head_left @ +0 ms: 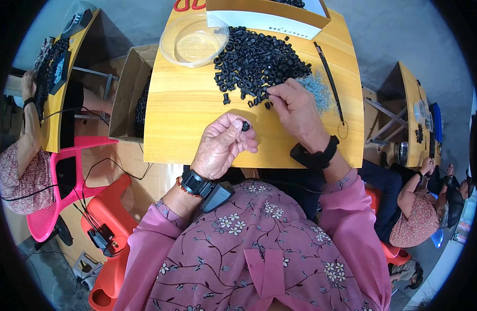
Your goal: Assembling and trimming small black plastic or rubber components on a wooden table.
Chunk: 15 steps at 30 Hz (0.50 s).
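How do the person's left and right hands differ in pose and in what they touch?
The left hand is curled, pinching a single small black ring clear of the heap; the right hand stretches further forward, fingertips at the edge of the pile of black rings. The left sits nearer the table's front edge, the right further in. Both wrists carry black strapped devices.

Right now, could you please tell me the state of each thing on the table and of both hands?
Left hand: closed, pinching one black ring.
Right hand: fingers down on the pile's edge.
Ring pile: loose heap, spread on the table.
Clear dish: upright, looks empty.
Cardboard box: open, beside the table.
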Available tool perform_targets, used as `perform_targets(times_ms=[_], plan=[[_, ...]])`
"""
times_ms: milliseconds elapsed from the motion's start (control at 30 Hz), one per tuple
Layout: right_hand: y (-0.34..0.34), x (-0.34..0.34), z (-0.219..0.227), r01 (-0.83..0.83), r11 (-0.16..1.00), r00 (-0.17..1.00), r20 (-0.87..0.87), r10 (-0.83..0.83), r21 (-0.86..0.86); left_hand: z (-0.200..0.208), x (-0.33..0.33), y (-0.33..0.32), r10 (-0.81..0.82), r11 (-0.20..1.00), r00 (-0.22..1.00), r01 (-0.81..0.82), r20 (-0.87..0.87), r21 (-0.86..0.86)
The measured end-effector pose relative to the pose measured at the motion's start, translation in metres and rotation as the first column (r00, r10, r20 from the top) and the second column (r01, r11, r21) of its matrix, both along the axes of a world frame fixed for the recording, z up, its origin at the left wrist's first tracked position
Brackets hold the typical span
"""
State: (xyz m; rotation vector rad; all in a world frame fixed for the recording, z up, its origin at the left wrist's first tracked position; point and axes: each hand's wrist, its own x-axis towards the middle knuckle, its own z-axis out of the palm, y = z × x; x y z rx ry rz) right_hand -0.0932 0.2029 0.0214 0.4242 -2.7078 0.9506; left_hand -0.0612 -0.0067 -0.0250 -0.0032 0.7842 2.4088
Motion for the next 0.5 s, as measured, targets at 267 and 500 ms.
perform_targets(times_ms=[267,500], plan=[[-0.0071,0.0006,-0.0031,-0.042,0.995,0.997,0.062,0.036,0.086,0.0005,-0.0001,0.0009,0.008,1.000,1.000,-0.008,-0.012,-0.003],[-0.0048,0.0021,-0.0065,-0.060,0.987,0.997,0.063,0.051,0.151,0.0024,-0.0012,0.0004,0.004,1.000,1.000,-0.004,-0.019,0.001]])
